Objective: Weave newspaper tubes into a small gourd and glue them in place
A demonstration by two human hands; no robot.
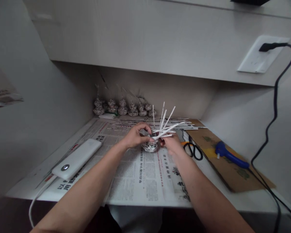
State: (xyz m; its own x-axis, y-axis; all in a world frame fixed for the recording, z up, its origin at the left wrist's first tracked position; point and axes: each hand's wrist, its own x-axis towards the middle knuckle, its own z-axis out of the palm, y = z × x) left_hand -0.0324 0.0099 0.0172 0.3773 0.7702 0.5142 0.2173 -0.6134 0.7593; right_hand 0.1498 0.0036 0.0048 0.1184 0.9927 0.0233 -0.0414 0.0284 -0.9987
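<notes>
Between my hands is a small woven paper gourd [150,147], its rounded base on the newspaper. Several white rolled-paper strips [165,124] fan out from its top, upward and to the right. My left hand [140,134] pinches at the upper left of the weave, thumb and forefinger closed around a strip or the gourd's neck. On the other side, my right hand [170,141] has its fingers closed on the strips' lower ends, partly hidden behind them. Just right of that hand lie black-handled scissors [193,152].
Finished-looking woven gourds [123,107] line the back wall. Loose paper sticks [126,124] lie before them. A white power bank [77,158] with a cable is on the left. At right, a blue glue gun [230,156] rests on cardboard [232,178]. An overhanging panel [145,42] is above.
</notes>
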